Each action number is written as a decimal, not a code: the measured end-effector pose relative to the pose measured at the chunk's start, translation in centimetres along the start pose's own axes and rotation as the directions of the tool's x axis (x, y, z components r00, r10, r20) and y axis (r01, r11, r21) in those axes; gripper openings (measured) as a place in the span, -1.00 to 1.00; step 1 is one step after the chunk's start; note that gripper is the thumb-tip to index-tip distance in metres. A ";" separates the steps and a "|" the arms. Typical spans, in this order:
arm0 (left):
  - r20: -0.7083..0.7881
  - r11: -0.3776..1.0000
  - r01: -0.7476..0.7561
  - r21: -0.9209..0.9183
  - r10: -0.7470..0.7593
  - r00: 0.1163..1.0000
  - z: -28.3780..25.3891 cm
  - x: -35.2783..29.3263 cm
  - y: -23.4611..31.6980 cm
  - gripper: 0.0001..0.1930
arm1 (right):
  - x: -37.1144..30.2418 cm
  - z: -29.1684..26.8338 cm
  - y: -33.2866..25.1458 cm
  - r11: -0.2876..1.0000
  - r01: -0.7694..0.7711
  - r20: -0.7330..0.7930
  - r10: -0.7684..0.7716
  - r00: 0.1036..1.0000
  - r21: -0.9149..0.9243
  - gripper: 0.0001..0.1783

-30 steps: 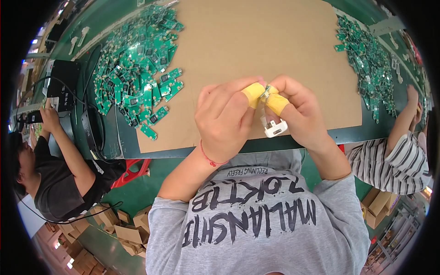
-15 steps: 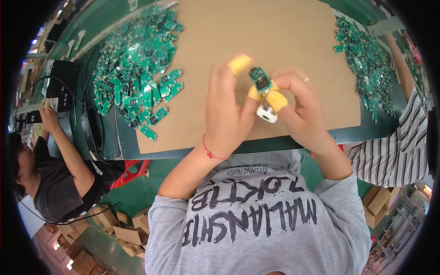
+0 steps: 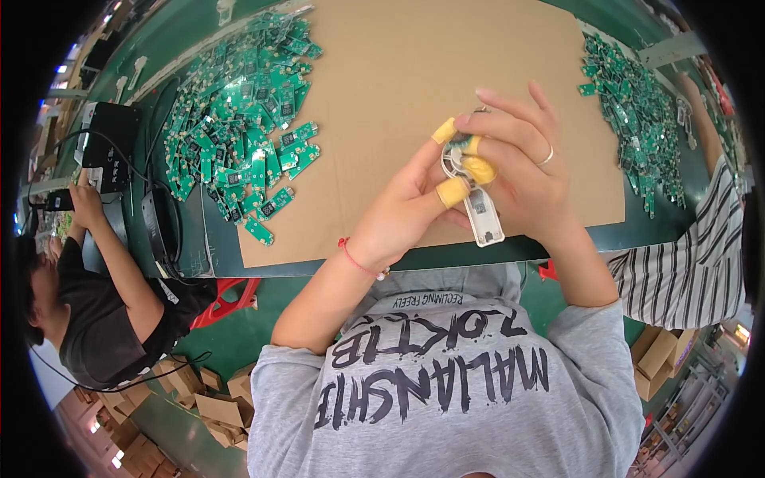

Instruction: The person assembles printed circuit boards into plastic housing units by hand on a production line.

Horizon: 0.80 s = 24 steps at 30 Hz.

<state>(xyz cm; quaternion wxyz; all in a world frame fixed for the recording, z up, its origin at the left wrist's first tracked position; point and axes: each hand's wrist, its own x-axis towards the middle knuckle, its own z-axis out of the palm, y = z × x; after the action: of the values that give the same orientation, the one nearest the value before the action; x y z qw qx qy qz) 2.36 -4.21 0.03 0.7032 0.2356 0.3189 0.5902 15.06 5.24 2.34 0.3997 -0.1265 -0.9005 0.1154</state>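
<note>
In front of me, over the cardboard sheet (image 3: 382,88), both my hands meet around a white plastic casing (image 3: 484,221) with a ringed end and a long open handle part. My left hand (image 3: 406,203) pinches the casing by its ringed end, with yellow finger cots on thumb and forefinger. My right hand (image 3: 522,163), a ring on one finger and yellow cots on thumb and forefinger, closes on a small green circuit board (image 3: 465,146) at the casing's far end. Most of that board is hidden by the fingers.
A heap of green circuit boards (image 3: 239,119) lies left on the table, another heap (image 3: 633,119) at the right. A black box (image 3: 111,143) with cables stands far left. People sit on both sides; cardboard boxes (image 3: 219,410) lie on the floor behind.
The circuit board, earlier in plain sight between the fingertips, is now mostly covered by my right hand. The casing has turned, so its long handle part points toward me.
</note>
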 end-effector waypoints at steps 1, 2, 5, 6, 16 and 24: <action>-0.001 1.000 0.000 0.000 0.000 1.000 0.0 0.0 -0.1 -0.50 | 0.1 0.0 0.0 0.998 -0.008 -0.005 0.007 1.000 -0.065 -0.87; 0.005 0.994 -0.060 0.095 0.059 0.998 -0.1 0.0 -0.2 -0.47 | 0.3 0.0 -0.1 0.996 0.011 0.004 -0.011 1.000 -0.092 -0.85; -0.015 0.964 -0.135 0.228 0.142 0.990 -0.4 0.1 -0.5 -0.42 | 0.1 0.2 -0.2 0.995 0.019 0.020 -0.017 1.000 -0.096 -0.83; -0.046 0.951 -0.151 0.269 0.169 0.985 -0.4 0.1 -0.5 -0.39 | 0.2 0.0 -0.2 0.995 0.021 0.021 -0.019 1.000 -0.095 -0.83; -0.078 0.853 -0.339 0.396 0.400 0.913 -0.9 0.4 0.6 -0.40 | -0.2 -2.0 -2.1 0.614 -0.629 0.339 0.532 0.776 0.476 -0.73; -0.175 0.838 -0.383 0.389 0.475 0.863 0.1 0.3 0.6 -0.56 | -2.0 0.3 -1.5 0.485 -0.616 0.304 0.575 0.760 0.621 -0.71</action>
<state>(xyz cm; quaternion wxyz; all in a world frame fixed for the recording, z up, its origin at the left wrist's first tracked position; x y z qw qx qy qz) 2.04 -3.81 0.45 0.4511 0.3386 0.4454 0.6953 16.00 3.18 1.22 0.3265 -0.2686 -0.7001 0.5754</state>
